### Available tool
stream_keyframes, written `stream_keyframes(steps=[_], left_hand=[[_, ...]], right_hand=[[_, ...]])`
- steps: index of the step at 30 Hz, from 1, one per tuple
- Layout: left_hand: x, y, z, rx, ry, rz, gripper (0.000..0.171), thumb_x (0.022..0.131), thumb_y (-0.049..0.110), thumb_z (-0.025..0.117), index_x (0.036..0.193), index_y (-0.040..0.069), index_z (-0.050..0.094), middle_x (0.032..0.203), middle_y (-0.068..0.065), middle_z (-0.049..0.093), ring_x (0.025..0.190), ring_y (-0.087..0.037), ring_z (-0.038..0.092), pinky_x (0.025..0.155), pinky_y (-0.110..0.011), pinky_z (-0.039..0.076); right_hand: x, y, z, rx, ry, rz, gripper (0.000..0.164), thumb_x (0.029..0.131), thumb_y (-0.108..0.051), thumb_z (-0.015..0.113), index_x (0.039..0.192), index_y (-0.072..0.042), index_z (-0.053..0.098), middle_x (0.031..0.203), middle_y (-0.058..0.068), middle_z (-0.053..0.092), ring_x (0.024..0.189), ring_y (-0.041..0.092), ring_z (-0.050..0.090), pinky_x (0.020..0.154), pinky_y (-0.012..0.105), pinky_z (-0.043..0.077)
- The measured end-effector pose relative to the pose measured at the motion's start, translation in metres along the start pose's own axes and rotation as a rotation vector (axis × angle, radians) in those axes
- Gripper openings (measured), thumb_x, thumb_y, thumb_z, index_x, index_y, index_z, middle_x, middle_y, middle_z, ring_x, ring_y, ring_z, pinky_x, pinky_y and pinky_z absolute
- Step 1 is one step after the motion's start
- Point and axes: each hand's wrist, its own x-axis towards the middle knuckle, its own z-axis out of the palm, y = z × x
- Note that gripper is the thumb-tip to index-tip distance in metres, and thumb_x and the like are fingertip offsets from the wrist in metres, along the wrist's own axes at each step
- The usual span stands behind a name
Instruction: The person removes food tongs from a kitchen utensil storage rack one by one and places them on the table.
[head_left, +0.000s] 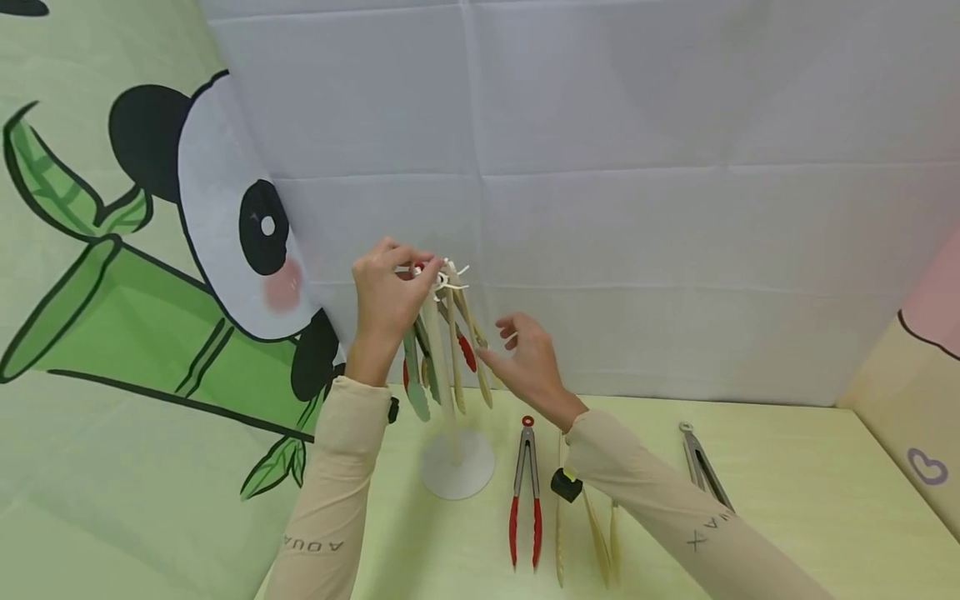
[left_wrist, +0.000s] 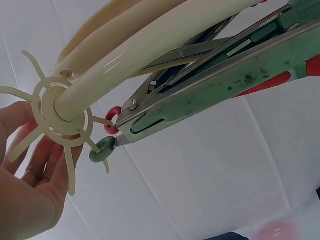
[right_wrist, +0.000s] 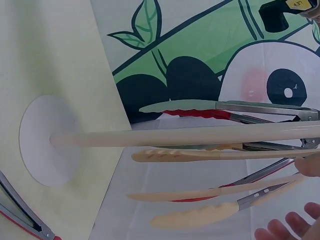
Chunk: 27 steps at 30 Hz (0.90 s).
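Observation:
A cream pole rack (head_left: 447, 400) on a round white base carries several tongs from its spoked hook ring (left_wrist: 50, 112). My left hand (head_left: 392, 287) grips the ring at the top, its fingers partly behind the spokes in the left wrist view. Green tongs (left_wrist: 220, 90) hang by a green loop from one hook, with a red loop beside it. Beige tongs (right_wrist: 195, 218) and red-tipped tongs (head_left: 467, 354) hang there too. To the right of the rack, my right hand (head_left: 528, 358) has loosely bent fingers, the thumb tip close beside the hanging beige tongs.
Red-tipped tongs (head_left: 537, 525) lie on the pale yellow table (head_left: 810, 483) before the rack. Beige tongs (head_left: 597, 537) lie partly under my right forearm, and grey metal tongs (head_left: 701, 462) farther right. A white cloth wall stands behind, a panda-print cloth (head_left: 225, 217) at left.

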Motion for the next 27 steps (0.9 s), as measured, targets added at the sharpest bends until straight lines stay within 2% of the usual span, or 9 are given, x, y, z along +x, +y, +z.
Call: stream_keyframes(steps=[5, 11, 20, 27], left_hand=[[-0.001, -0.001, 0.000, -0.001, -0.005, -0.003, 0.014, 0.076, 0.015, 0.068, 0.078, 0.001, 0.071, 0.071, -0.013, 0.053, 0.065, -0.024, 0.052, 0.061, -0.031, 0.051], [-0.001, -0.001, 0.001, -0.007, -0.002, -0.002, 0.015, 0.075, 0.016, 0.068, 0.078, 0.002, 0.071, 0.070, -0.009, 0.052, 0.065, -0.023, 0.053, 0.061, -0.031, 0.051], [-0.001, 0.001, 0.001, -0.024, 0.007, 0.011, 0.014, 0.075, 0.015, 0.069, 0.076, 0.002, 0.071, 0.069, -0.007, 0.052, 0.064, -0.023, 0.054, 0.059, -0.030, 0.051], [-0.001, -0.002, -0.002, -0.033, 0.031, 0.033, 0.012, 0.073, 0.012, 0.070, 0.075, 0.001, 0.071, 0.068, -0.008, 0.053, 0.063, -0.024, 0.054, 0.058, -0.033, 0.052]], right_hand=[[0.006, -0.007, 0.010, -0.013, 0.029, 0.024, 0.038, 0.072, -0.033, 0.070, 0.098, -0.010, 0.055, 0.087, 0.002, 0.054, 0.075, 0.018, 0.053, 0.064, 0.027, 0.044], [0.012, -0.015, 0.020, -0.044, 0.068, 0.001, 0.042, 0.072, -0.041, 0.068, 0.096, -0.008, 0.055, 0.087, 0.008, 0.057, 0.074, 0.019, 0.053, 0.062, 0.028, 0.043], [0.019, -0.020, 0.032, -0.072, 0.127, 0.010, 0.039, 0.074, -0.036, 0.067, 0.095, -0.006, 0.055, 0.085, 0.007, 0.056, 0.073, 0.016, 0.050, 0.059, 0.029, 0.040], [0.021, -0.026, 0.043, -0.178, 0.199, -0.044, 0.039, 0.072, -0.034, 0.069, 0.094, -0.006, 0.052, 0.084, 0.007, 0.053, 0.068, 0.017, 0.049, 0.053, 0.029, 0.040]])
